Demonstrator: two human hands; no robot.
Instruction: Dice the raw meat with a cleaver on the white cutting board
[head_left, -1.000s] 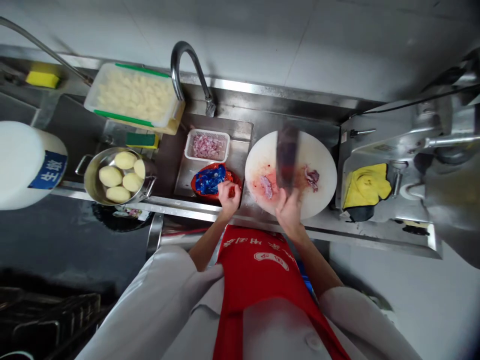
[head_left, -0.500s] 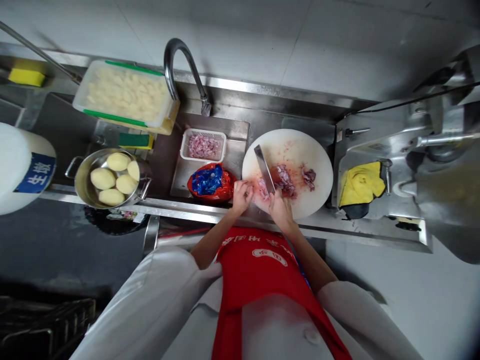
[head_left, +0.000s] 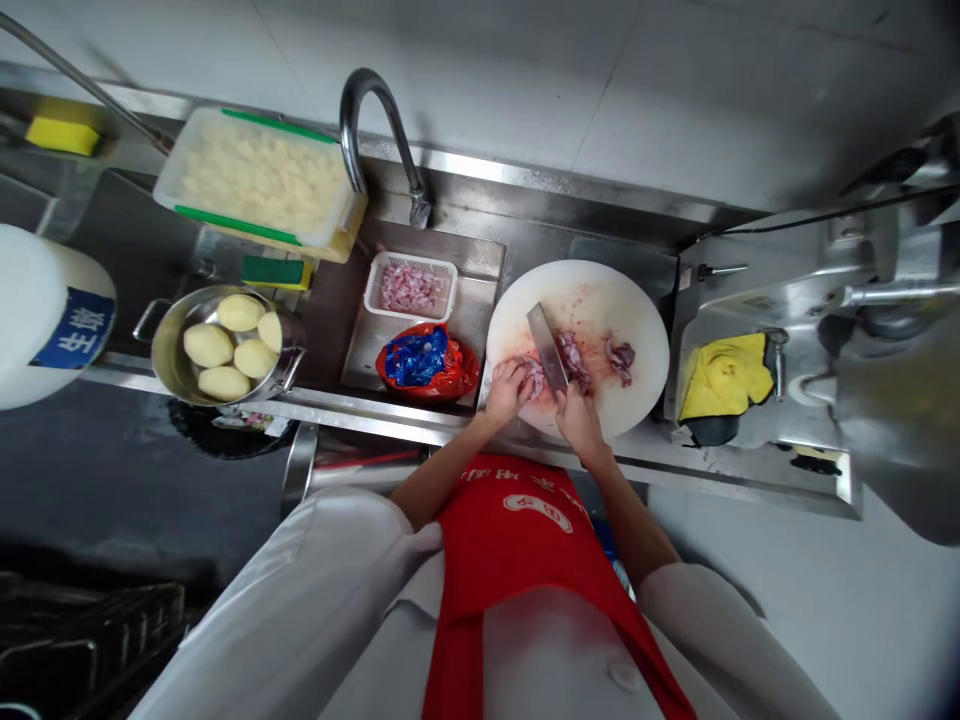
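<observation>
Your right hand [head_left: 579, 418] grips the cleaver [head_left: 547, 345]; your left hand [head_left: 510, 388] lies on pale meat [head_left: 535, 378], apparently steadying it (pinch or press, cannot tell), on a round board [head_left: 634, 305]; dark meat [head_left: 621, 360] rightward, blade standing between; leftward, a red-blue bag [head_left: 459, 370], then a white basket [head_left: 412, 262]; beyond, a faucet [head_left: 361, 130].

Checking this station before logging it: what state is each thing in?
Meat: raw-looking, in separate heaps
Board: stained red
Cleaver: held, slanting over the board
Left hand: fingers bent against meat
Right hand: closed on the cleaver
Basket: holding chopped pieces
Bag: crumpled
Pot: uncovered, holding peeled potatoes
Tub: filled, apparently lidded
Tap: no flow visible
Green sponge: lying flat
Cloth: rumpled
Jar: labelled
Apron: worn
</observation>
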